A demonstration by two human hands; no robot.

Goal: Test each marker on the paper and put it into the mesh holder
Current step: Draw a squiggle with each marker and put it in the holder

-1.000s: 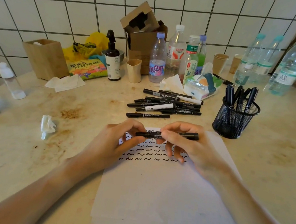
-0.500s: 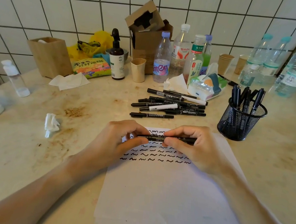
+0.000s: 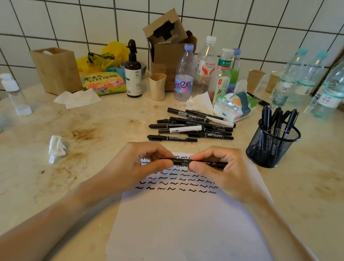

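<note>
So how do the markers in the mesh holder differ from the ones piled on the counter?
The markers in the mesh holder stand roughly upright, leaning on the holder's rim; the piled markers lie flat, pointing left to right. The holder's markers all look dark, while the pile includes two with white barrels. Both groups are capped pens, mostly black.

— Where's the paper (image 3: pixel 192 231)?
— Near edge of the bench (image 3: pixel 18 176), middle. The loose markers (image 3: pixel 191 126) lie just beyond its far edge.
— And the mesh holder (image 3: pixel 272 145)?
— Right of the markers, off the paper's far right corner, with markers standing inside. Bottles (image 3: pixel 207 69) stand behind, by the wall.
</note>
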